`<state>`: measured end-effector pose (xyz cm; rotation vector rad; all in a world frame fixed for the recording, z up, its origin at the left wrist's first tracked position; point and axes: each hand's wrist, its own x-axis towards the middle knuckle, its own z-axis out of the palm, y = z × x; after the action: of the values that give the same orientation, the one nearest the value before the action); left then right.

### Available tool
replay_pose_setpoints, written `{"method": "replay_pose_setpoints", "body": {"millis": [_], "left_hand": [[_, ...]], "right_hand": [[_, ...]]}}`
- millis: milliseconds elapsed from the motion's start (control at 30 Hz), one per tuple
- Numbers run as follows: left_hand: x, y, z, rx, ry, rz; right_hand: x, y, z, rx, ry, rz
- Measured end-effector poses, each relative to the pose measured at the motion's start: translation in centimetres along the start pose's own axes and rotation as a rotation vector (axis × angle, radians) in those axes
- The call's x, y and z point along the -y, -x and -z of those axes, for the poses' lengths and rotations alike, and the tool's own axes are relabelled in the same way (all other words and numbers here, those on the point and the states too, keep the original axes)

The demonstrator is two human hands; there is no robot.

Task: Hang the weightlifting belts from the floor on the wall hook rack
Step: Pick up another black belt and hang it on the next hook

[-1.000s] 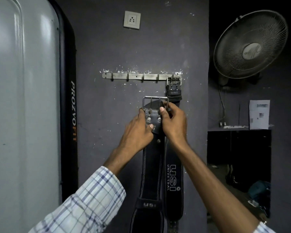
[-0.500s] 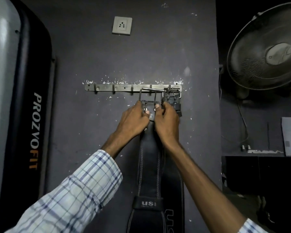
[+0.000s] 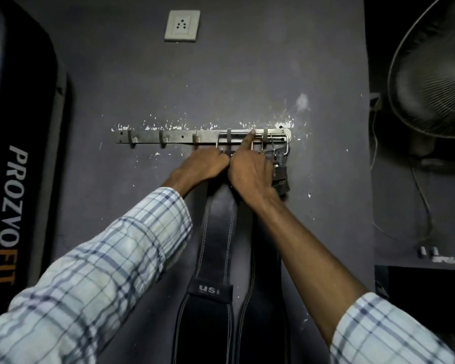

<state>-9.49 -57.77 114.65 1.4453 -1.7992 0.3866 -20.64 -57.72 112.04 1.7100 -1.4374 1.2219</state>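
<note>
A metal hook rack is screwed to the dark wall. One black belt hangs by its buckle from the rightmost hook. A second black belt with a USI loop hangs down in front of me, its steel buckle raised over the second hook from the right. My left hand grips this belt's top just under the buckle. My right hand holds it too, with the index finger stretched up onto the buckle bar at the rack.
Three hooks on the rack's left part are bare. A white wall socket sits above. A black PROZVOFIT pad stands at the left, a wall fan at the right with its cord hanging down.
Both hands have lifted the second belt's buckle up from below the rack onto the hook beside the first belt. My right index finger now presses on the buckle bar.
</note>
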Motion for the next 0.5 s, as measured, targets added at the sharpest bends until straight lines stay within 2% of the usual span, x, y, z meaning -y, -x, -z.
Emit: {"method": "replay_pose_setpoints", "body": {"millis": [100, 333, 500], "left_hand": [[1.3, 0.5, -1.5, -0.025, 0.034, 0.020], [3.0, 3.6, -0.8, -0.122, -0.085, -0.084], [4.3, 7.7, 1.2, -0.093, -0.112, -0.159]], "right_hand": [[-0.1, 1.2, -1.4, -0.047, 0.073, 0.048], [0.2, 3.6, -0.5, -0.073, -0.156, 0.017], [1.2, 7.6, -0.5, -0.093, -0.223, -0.047]]}}
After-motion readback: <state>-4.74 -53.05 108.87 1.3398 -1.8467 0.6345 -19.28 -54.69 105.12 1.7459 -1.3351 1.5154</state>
